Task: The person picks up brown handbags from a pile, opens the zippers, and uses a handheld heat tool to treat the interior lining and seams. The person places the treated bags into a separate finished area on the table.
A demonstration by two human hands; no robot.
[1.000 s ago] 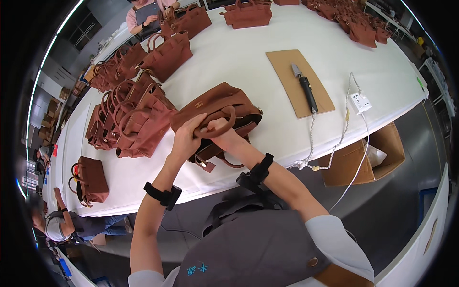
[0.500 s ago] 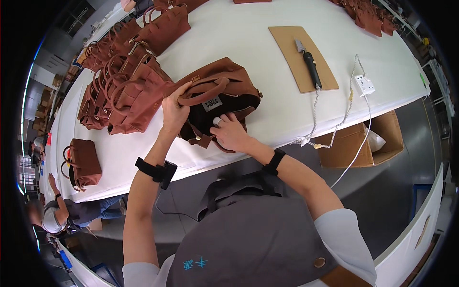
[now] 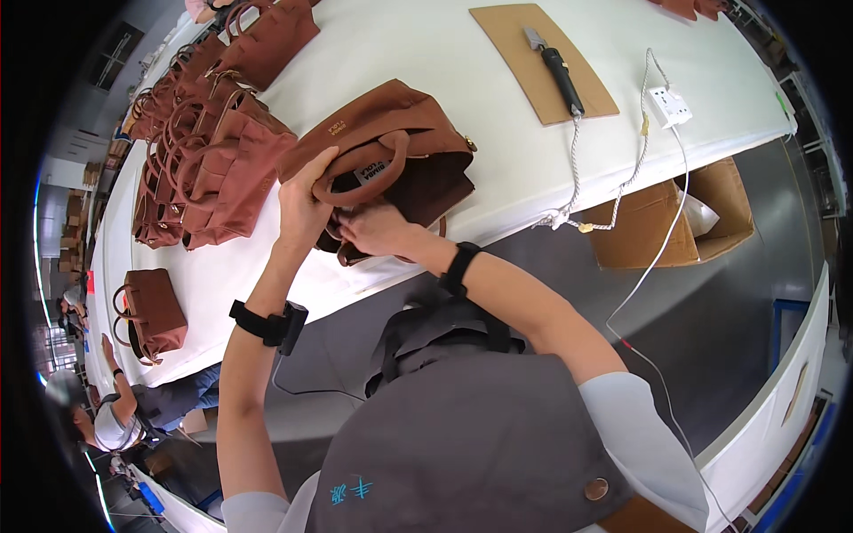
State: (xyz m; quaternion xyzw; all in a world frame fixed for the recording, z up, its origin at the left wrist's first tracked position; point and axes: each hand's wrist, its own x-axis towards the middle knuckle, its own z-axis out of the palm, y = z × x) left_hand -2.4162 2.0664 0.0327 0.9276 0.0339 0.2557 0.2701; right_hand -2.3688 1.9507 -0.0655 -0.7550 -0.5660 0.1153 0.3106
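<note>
Our left hand (image 3: 304,202) clamps the bag (image 3: 402,108) by the surface's (image 3: 504,191) near edge, likely steadying it; our right hand's (image 3: 382,228) grip is unclear.

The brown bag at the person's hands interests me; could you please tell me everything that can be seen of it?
The brown bag looks like leather, with gold-coloured print on its far panel, a metal fitting at its right end and a pale label inside. It lies tipped on the white table, its open mouth facing the near edge, a curved handle looping over the opening. The left hand touches it at the handle's left end; the right hand, partly hidden, is at the opening.
</note>
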